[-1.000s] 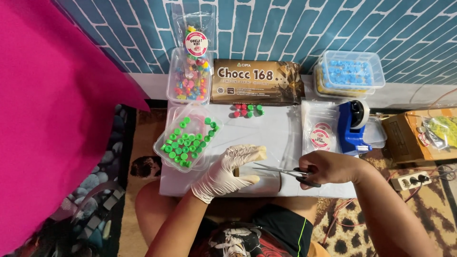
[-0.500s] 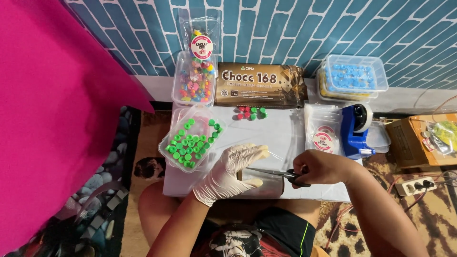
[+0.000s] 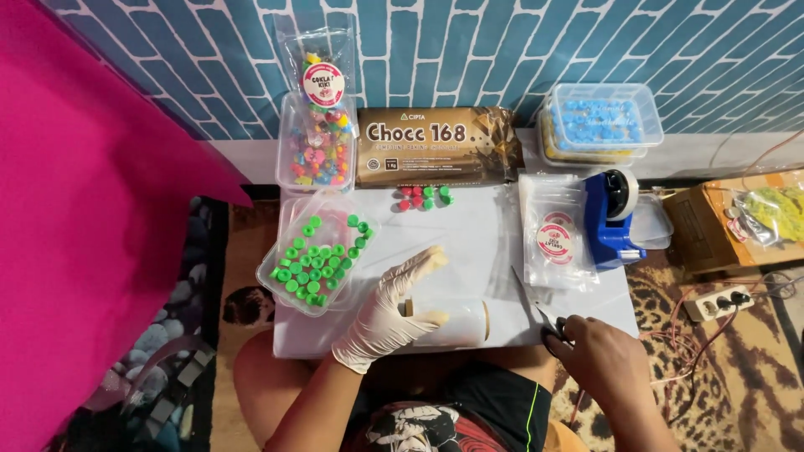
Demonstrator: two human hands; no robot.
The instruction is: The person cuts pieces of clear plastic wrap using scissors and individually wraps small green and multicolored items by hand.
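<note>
My left hand (image 3: pixel 392 310), in a white glove, rests on a roll of clear plastic (image 3: pixel 452 322) near the front edge of the white table (image 3: pixel 486 226), thumb hooked round its end and fingers stretched over it. To its right, my bare right hand (image 3: pixel 599 360) grips a pair of scissors (image 3: pixel 536 308) at the table's front right corner. The blades point up and left, apart from the roll.
A clear tray of green pieces (image 3: pixel 314 261) lies front left. Behind stand a tub of coloured sweets (image 3: pixel 316 155), a brown wrapped block (image 3: pixel 440 146) and a clear box (image 3: pixel 599 125). Clear bags (image 3: pixel 557 238), a blue tape dispenser (image 3: pixel 615 218), a cardboard box (image 3: pixel 712 222) and a power strip (image 3: pixel 712 303) sit right; pink cloth (image 3: pixel 84 209) hangs left.
My right hand has drawn the scissors away from my left hand, down to the right. My left hand now lies over the clear roll.
</note>
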